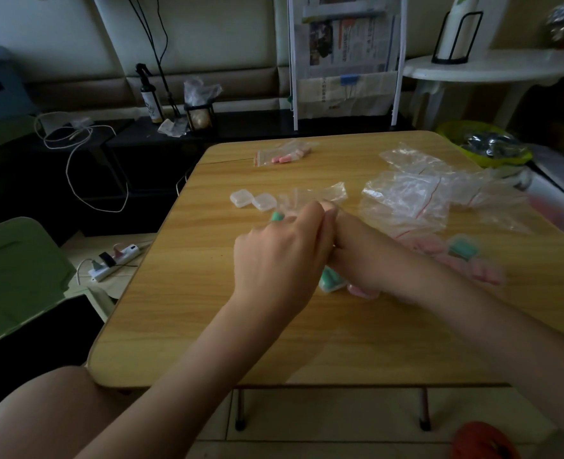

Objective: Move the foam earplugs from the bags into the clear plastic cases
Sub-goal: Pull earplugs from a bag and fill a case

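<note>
Earplug bag (310,197) pinched by both hands (282,260), right hand's (350,246) fingers seemingly hidden.

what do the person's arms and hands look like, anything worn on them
Both arms are bare as far as the view shows: no sleeves reach the forearms or wrists. The left hand and the right hand wear no gloves, and no watch, bracelet or ring shows on the parts in view. Fingertips are mostly hidden or blurred, so nails cannot be judged.
</note>
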The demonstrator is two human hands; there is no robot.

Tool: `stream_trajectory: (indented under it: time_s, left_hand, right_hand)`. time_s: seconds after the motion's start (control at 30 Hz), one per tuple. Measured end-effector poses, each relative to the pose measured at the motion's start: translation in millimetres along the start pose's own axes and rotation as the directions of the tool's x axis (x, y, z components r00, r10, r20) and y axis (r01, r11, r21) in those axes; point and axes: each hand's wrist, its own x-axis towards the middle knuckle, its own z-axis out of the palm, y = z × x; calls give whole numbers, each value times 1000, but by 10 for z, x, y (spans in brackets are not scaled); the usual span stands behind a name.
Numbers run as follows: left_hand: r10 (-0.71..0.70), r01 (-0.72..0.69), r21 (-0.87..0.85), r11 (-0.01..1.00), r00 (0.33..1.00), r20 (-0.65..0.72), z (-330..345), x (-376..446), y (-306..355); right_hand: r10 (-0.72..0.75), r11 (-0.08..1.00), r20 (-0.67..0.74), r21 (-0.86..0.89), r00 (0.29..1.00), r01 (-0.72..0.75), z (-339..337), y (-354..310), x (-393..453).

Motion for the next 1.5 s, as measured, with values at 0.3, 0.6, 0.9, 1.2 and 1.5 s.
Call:
stream_trajectory:
  time_s: [0.3,0.6,0.9,1.2,1.5]
  left_hand:
    - [-512,627,-364,689,776,368,-115,221,-453]
    - [-485,756,-617,219,633,604,-148,204,-404]
    - [-379,758,-652,-1,603,702,-119,185,-354]
    - [-430,665,-639,-385,483,762,-44,169,-365]
    - [-507,710,-674,205,666,548,-61,109,-246]
  right_hand:
    - [-148,981,-157,99,976,165,-155,-2,24]
    - [-87,959,-200,247,976,136,-136,-3,24]
    - [-115,985,-207,101,972,138,-192,21,19]
    - [-272,962,-405,-131,873,239,-195,40,95]
    - [-252,968,-259,-62,932,244,-150,54,80]
